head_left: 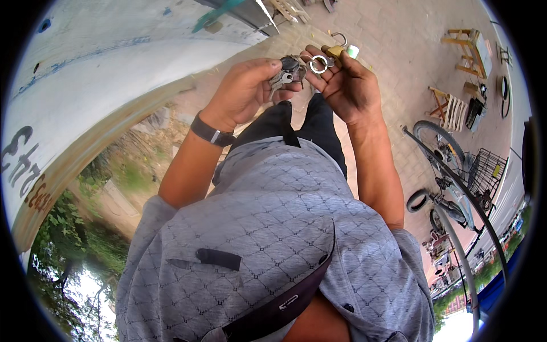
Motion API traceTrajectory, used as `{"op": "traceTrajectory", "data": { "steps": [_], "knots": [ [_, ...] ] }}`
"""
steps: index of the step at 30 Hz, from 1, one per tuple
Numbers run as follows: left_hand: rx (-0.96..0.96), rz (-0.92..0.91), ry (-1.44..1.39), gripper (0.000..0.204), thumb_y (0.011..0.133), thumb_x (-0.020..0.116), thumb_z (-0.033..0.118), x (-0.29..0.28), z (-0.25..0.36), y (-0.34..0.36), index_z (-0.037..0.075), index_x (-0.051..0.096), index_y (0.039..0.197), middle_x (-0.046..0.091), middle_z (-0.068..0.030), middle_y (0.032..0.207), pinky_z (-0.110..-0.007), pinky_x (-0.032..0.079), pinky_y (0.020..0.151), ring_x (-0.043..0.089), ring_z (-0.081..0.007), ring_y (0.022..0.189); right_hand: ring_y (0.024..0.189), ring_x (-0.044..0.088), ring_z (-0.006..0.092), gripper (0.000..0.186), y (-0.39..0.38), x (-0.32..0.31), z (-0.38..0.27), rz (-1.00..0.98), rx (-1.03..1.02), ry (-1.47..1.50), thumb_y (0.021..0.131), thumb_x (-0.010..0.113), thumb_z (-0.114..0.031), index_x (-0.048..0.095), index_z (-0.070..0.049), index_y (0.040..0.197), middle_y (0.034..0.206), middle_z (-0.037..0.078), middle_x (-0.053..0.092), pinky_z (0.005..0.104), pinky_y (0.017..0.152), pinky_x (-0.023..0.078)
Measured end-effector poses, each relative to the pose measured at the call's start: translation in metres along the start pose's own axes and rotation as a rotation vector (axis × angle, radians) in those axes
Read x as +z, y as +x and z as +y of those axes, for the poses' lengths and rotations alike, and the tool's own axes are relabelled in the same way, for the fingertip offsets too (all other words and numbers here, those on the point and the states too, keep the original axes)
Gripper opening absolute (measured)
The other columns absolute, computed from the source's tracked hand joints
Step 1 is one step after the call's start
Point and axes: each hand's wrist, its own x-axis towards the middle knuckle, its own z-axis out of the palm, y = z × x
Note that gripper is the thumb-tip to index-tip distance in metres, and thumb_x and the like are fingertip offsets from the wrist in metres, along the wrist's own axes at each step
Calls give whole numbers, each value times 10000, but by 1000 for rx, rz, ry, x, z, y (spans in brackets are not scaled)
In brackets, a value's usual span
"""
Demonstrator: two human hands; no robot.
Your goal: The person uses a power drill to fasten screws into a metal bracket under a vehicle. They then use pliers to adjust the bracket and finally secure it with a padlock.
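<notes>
In front of me, my left hand (245, 88) pinches a bunch of keys (289, 77) between thumb and fingers; a black key head shows among the metal ones. A large silver key ring (318, 64) joins the bunch and lies across the fingers of my right hand (353, 91). That hand is turned palm up, with its thumb pressing a brass padlock (334, 52) against the fingers. The padlock's curved shackle (341, 38) points away from me. Beside the right thumb is a small white and green object (353, 51); whether I hold it, I cannot tell.
A white painted wall (125, 51) runs along the left. To the right stand a wooden stool (473, 51), a slatted folding chair (454, 111) and a bicycle with a wire basket (484, 171). Brick paving (393, 62) lies ahead, with a metal rail (456, 182) at the right.
</notes>
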Motion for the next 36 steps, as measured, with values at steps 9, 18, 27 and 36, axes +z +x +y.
{"op": "traceTrajectory", "data": {
  "steps": [9, 18, 27, 36],
  "knots": [
    [35, 112, 131, 236, 963, 595, 54, 12, -3, 4, -63, 619, 1166, 705, -173, 1069, -346, 613, 762, 728, -269, 913, 1197, 597, 435, 379, -6, -10, -3, -3, -23, 46, 1063, 284, -222, 543, 39, 1156, 1280, 311, 588, 511, 1014, 518],
    [49, 127, 246, 184, 955, 624, 57, 9, -2, 3, -34, 647, 1114, 715, -131, 1011, -308, 597, 733, 723, -204, 856, 1122, 639, 387, 259, -10, -15, 7, 22, -55, 49, 1004, 482, -164, 584, 55, 1097, 1213, 283, 621, 474, 972, 551],
    [105, 108, 277, 259, 950, 632, 44, 13, -2, 1, -17, 638, 1202, 713, -111, 1023, -299, 583, 739, 713, -177, 867, 1006, 671, 228, 239, -15, -5, 16, 56, -31, -178, 881, 700, -45, 593, 47, 1074, 1063, 132, 651, 339, 854, 608],
    [125, 142, 213, 322, 972, 548, 36, 17, 3, -4, -91, 556, 1267, 691, -151, 1051, -301, 573, 761, 697, -196, 868, 947, 663, 194, 239, -13, -5, 16, 11, -51, -82, 875, 724, -62, 602, 3, 1070, 1033, 95, 652, 331, 860, 600]
  ]
}}
